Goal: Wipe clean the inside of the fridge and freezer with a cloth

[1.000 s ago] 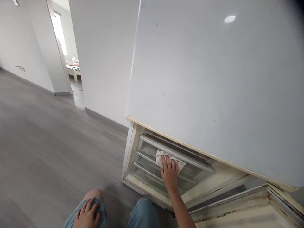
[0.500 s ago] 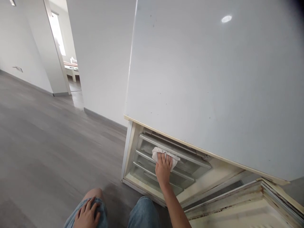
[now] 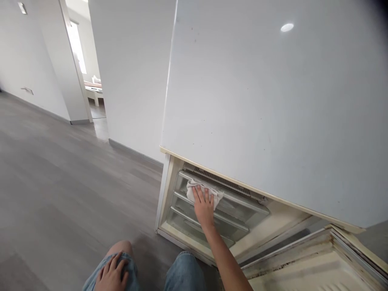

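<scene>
My right hand [image 3: 203, 206] presses a white cloth [image 3: 216, 197] flat against the front of the top clear drawer [image 3: 242, 205] in the lower compartment of a fridge. Its fingers are spread over the cloth, and part of the cloth is covered by them. Below the top drawer, more see-through drawers [image 3: 190, 225] are stacked, partly hidden by my forearm. My left hand [image 3: 112, 275] lies on my left knee in denim shorts, fingers stretched out and holding nothing.
The lower fridge door [image 3: 309, 262] stands open at the bottom right, with brown stains along its seal. Above the drawers is the closed upper door [image 3: 257, 101]. Grey wood floor [image 3: 75, 194] spreads out on the left, and a doorway [image 3: 96, 93] leads to another room.
My right hand has slid the cloth to the left and slightly up along the drawer front. My left hand stays on my knee, and the view has shifted a little.
</scene>
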{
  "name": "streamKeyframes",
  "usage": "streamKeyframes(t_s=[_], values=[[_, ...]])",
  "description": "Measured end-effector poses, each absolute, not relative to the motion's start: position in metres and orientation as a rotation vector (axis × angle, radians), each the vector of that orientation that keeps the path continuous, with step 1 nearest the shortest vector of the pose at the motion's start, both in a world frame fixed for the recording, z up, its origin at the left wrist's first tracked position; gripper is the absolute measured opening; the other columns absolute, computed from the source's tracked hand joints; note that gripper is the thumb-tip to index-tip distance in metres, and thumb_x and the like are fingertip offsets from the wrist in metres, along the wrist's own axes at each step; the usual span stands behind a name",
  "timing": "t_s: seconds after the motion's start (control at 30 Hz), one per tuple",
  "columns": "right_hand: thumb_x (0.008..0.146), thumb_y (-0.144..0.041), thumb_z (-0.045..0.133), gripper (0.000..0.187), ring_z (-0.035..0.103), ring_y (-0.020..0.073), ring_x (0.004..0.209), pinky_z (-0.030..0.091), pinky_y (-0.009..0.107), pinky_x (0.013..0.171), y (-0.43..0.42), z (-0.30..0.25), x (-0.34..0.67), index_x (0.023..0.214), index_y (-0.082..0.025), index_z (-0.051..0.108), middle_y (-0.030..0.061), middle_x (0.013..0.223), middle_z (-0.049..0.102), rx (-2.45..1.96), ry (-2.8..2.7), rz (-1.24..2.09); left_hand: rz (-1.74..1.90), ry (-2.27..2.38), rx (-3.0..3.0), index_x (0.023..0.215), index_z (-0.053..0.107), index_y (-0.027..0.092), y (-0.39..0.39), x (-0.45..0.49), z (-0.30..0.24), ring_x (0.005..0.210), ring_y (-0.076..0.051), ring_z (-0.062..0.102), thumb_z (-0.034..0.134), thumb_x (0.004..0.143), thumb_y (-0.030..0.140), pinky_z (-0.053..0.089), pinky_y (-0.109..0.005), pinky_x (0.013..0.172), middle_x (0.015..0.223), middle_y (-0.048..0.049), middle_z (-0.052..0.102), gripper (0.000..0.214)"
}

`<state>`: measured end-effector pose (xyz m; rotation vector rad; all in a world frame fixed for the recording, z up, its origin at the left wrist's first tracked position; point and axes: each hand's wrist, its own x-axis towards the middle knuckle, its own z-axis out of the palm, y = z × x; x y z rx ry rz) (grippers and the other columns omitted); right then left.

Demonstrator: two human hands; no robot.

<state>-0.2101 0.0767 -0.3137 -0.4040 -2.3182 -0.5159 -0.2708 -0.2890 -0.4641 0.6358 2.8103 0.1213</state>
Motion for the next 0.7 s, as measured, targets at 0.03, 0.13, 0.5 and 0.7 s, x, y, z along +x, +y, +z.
streamKeyframes(t_s=[0.03, 0.13, 0.5, 0.7], values=[[0.095, -0.019, 0.043, 0.053, 0.043, 0.0319, 0.134, 0.036, 0.05, 0.107, 0.071, -0.302, -0.223, 0.147, -0.03, 0.041, 0.0017, 0.149, 0.045, -0.391, -2.302, -0.491, 0.125, 2.808, 0.634, 0.124, 0.063, 0.027, -0.288, -0.27, -0.462, 0.143, -0.032, 0.033, 0.037, 0.088, 0.038, 0.027, -0.051, 0.115, 0.153, -0.0062, 0.044, 0.046], [0.097, -0.022, 0.041, 0.058, 0.03, 0.0307, 0.143, 0.029, 0.051, 0.113, 0.052, -0.279, -0.261, 0.153, -0.029, 0.028, 0.0006, 0.156, 0.033, -0.347, -2.324, -0.405, 0.116, 2.798, 0.631, 0.124, 0.063, 0.027, -0.285, -0.266, -0.454, 0.143, -0.032, 0.033, 0.036, 0.088, 0.036, 0.027, -0.051, 0.115, 0.152, -0.0063, 0.044, 0.046], [0.087, 0.002, 0.031, 0.073, 0.046, 0.0172, 0.134, 0.048, 0.031, 0.094, 0.061, -0.333, -0.242, 0.153, -0.028, 0.024, -0.0001, 0.154, 0.037, -0.141, -2.646, -0.285, 0.083, 2.779, 0.611, 0.128, 0.061, 0.025, -0.284, -0.269, -0.459, 0.144, -0.032, 0.032, 0.037, 0.089, 0.039, 0.026, -0.051, 0.115, 0.153, -0.008, 0.043, 0.049], [0.087, 0.001, 0.032, 0.071, 0.045, 0.0173, 0.135, 0.044, 0.036, 0.098, 0.084, -0.364, -0.158, 0.151, -0.03, 0.033, 0.0013, 0.15, 0.044, -0.313, -2.683, -0.315, 0.047, 2.811, 0.637, 0.129, 0.06, 0.025, -0.286, -0.271, -0.465, 0.143, -0.032, 0.034, 0.035, 0.089, 0.039, 0.027, -0.051, 0.114, 0.152, -0.0076, 0.044, 0.049]])
